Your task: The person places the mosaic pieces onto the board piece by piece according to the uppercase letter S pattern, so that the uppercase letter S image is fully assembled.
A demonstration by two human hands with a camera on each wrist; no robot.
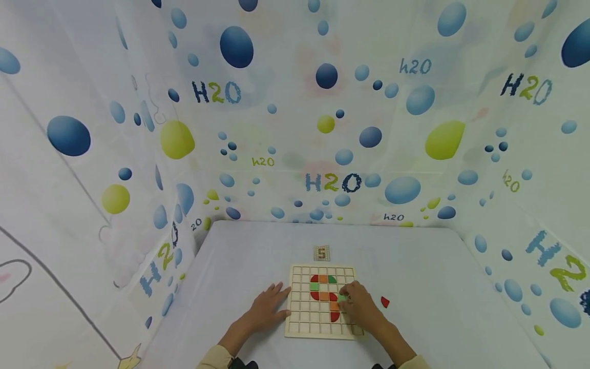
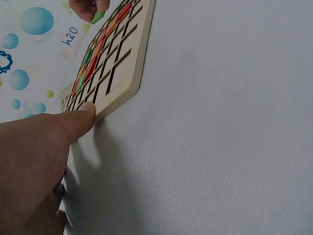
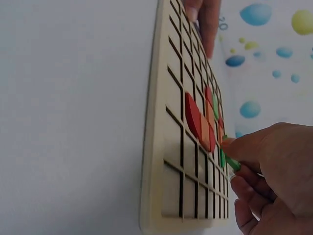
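A pale wooden grid board (image 1: 310, 328) lies on the table, with red, orange and green tiles set in some of its squares. My left hand (image 1: 267, 309) rests at the board's left edge, fingers and thumb spread, the thumb tip touching the rim in the left wrist view. Over the right part of the grid, my right hand (image 1: 362, 306) pinches a small green tile (image 3: 234, 163) between thumb and fingers. The same green tile (image 2: 98, 17) shows tilted above the board in the left wrist view. A curved-edged red tile (image 1: 334, 316) sits lowest among the placed ones.
One loose red tile (image 1: 384, 302) lies on the white tabletop (image 1: 415, 266), right of the board and the right hand. Behind the board is a small gridded card (image 1: 321, 253) with a coloured figure on it. Patterned cloth walls (image 1: 286, 128) enclose the table's back and sides.
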